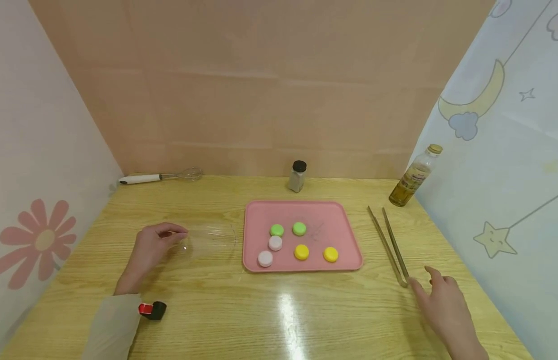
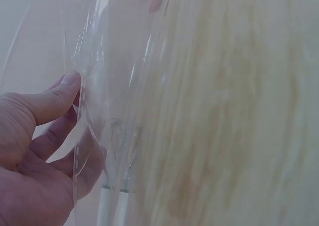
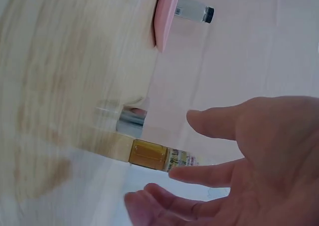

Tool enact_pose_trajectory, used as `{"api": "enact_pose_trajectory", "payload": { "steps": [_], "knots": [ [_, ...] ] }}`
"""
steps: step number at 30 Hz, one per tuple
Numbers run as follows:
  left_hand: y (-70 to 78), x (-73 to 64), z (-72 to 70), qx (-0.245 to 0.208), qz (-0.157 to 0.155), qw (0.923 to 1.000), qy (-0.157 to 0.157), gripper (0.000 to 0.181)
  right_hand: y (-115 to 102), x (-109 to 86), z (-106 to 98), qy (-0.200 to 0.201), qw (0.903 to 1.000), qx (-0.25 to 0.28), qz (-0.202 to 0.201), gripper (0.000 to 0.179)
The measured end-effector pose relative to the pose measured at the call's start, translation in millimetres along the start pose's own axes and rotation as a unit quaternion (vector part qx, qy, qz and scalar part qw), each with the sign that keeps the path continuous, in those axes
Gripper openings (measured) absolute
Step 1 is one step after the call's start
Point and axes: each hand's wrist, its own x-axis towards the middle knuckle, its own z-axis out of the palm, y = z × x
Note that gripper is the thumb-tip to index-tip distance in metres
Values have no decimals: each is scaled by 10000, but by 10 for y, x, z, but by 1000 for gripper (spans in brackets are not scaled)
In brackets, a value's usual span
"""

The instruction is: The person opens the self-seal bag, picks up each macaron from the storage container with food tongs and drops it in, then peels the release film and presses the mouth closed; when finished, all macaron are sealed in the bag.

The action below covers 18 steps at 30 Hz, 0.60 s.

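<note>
My left hand [image 1: 154,246] pinches a clear plastic piece [image 1: 211,237] left of the pink tray [image 1: 301,206].
It looks light, slick and easily creased, so its edge suits gentle fingertips; my empty right hand [image 1: 446,306], fingers loose, is by the metal tongs [image 1: 396,243], likely springy, best held near their joined end.

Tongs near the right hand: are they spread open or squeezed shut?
Spread open: in the head view, the far ends of the tongs stand apart, with the wooden tabletop showing between the two arms.
</note>
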Motion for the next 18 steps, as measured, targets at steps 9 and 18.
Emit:
{"api": "enact_pose_trajectory", "payload": {
  "steps": [9, 18],
  "knots": [
    [-18, 0, 2, -36, 38, 10000, 41, 21, 58, 164, 94, -851, 9962, 58, 156, 96],
    [-39, 5, 10, 16, 105, 9999, 84, 20, -21, 367, 165, -564, 9975, -99, -403, 89]
  ]
}}
